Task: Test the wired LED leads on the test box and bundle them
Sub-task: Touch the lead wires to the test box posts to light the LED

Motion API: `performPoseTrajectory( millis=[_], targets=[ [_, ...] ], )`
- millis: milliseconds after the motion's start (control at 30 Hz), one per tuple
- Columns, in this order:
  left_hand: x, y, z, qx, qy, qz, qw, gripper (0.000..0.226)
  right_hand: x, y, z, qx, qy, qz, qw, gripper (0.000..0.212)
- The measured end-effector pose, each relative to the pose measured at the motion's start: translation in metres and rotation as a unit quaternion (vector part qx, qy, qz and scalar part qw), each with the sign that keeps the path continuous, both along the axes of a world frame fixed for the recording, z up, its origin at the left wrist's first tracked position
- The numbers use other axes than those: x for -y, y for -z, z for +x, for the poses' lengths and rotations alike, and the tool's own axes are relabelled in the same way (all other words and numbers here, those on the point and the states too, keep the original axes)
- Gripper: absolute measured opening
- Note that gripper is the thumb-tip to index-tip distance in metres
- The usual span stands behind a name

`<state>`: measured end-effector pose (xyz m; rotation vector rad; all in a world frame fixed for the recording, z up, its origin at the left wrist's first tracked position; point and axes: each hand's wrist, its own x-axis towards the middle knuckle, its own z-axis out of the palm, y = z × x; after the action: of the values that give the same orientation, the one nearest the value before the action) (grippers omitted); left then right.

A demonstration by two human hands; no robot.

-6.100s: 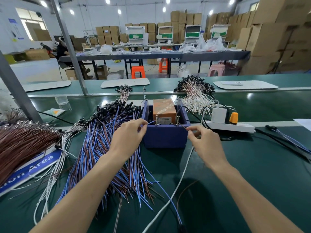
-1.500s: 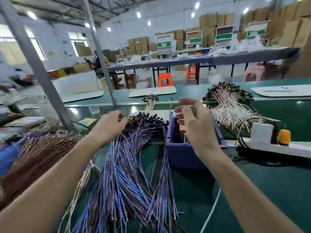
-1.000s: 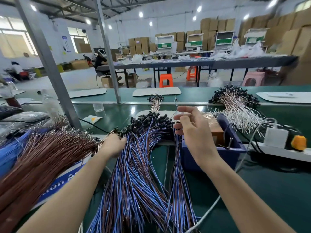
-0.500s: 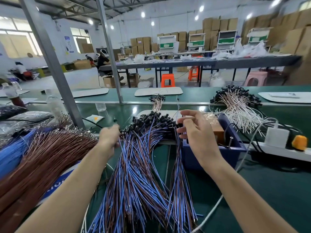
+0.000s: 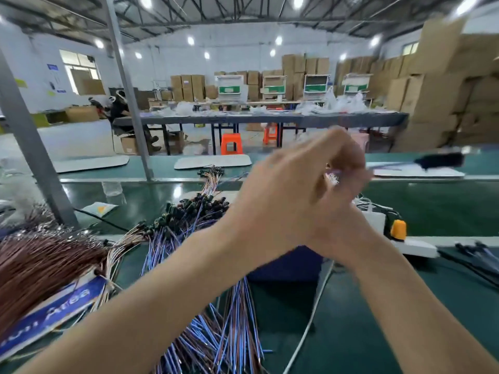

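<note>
Left hand (image 5: pixel 283 195) over right hand (image 5: pixel 343 217), the 2 blurred above the test box (image 5: pixel 286 263), curled about a few leads (image 5: pixel 333 177), which one grips untellable; a loose hold could drop these into the pile (image 5: pixel 189 220) on the surface (image 5: pixel 405 306).

A single wide-angle camera worn on the person's head looks forward and only slightly down across the green workbench (image 5: pixel 464 295). It sits close enough that both forearms enter from the bottom corners, and the left hand (image 5: pixel 280 193) and right hand (image 5: pixel 343 225) meet, motion-blurred, mid-frame above the blue test box (image 5: pixel 286 265). It faces the far side of the hall, taking in the long grey table (image 5: pixel 270 120), the stacked cardboard boxes (image 5: pixel 432 90) and the roof trusses (image 5: pixel 243 9) along the top edge.
</note>
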<state>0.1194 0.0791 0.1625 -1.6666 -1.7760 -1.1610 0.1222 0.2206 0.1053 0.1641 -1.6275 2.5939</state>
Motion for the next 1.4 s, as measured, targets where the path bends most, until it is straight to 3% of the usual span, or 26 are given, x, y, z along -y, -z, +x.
performPoseTrajectory(
  millis=[67, 133, 300, 400, 467, 533, 633, 733, 967, 1167, 1267, 1400],
  targets=[
    [-0.009, 0.031, 0.009, -0.060, 0.019, -0.076, 0.995, 0.021, -0.018, 0.003, 0.003, 0.007, 0.024, 0.009, 1.000, 0.041],
    [-0.014, 0.059, 0.012, -0.090, 0.053, -0.131, 0.986, 0.018, -0.031, 0.002, 0.009, 0.041, 0.014, -0.089, 0.995, 0.039],
    [-0.018, 0.106, 0.018, 0.008, 0.116, -0.230, 0.966, 0.014, -0.051, 0.016, 0.033, 0.017, 0.114, -0.077, 0.990, 0.029],
    [-0.011, 0.119, 0.017, 0.002, 0.162, -0.256, 0.953, 0.018, -0.049, 0.037, 0.044, 0.032, 0.164, -0.039, 0.985, 0.029],
    [-0.006, 0.119, 0.009, 0.059, 0.146, -0.230, 0.960, 0.019, -0.040, 0.054, 0.048, 0.046, 0.177, -0.014, 0.983, 0.031],
    [-0.007, 0.115, -0.005, 0.197, 0.085, -0.141, 0.967, 0.009, -0.032, 0.071, 0.051, 0.057, 0.178, 0.028, 0.982, 0.029],
    [-0.015, 0.109, -0.034, 0.366, -0.026, -0.075, 0.927, 0.012, -0.016, 0.090, 0.053, 0.067, 0.164, 0.063, 0.982, 0.026],
    [-0.020, 0.109, -0.045, 0.440, -0.036, -0.062, 0.895, 0.024, -0.004, 0.100, 0.053, 0.078, 0.166, 0.066, 0.981, 0.026],
    [-0.029, 0.122, -0.045, 0.485, -0.052, -0.043, 0.872, 0.009, 0.007, 0.107, 0.057, 0.070, 0.163, 0.133, 0.975, 0.025],
    [-0.031, 0.125, -0.049, 0.494, -0.040, -0.010, 0.868, 0.012, 0.005, 0.107, 0.054, 0.097, 0.173, 0.162, 0.967, 0.024],
    [-0.031, 0.125, -0.053, 0.488, -0.039, 0.007, 0.872, 0.013, -0.003, 0.098, 0.048, 0.062, 0.251, 0.179, 0.949, 0.022],
    [-0.036, 0.120, -0.054, 0.492, -0.032, 0.034, 0.869, 0.011, -0.005, 0.080, 0.038, 0.012, 0.244, 0.219, 0.944, 0.019]
  ],
)
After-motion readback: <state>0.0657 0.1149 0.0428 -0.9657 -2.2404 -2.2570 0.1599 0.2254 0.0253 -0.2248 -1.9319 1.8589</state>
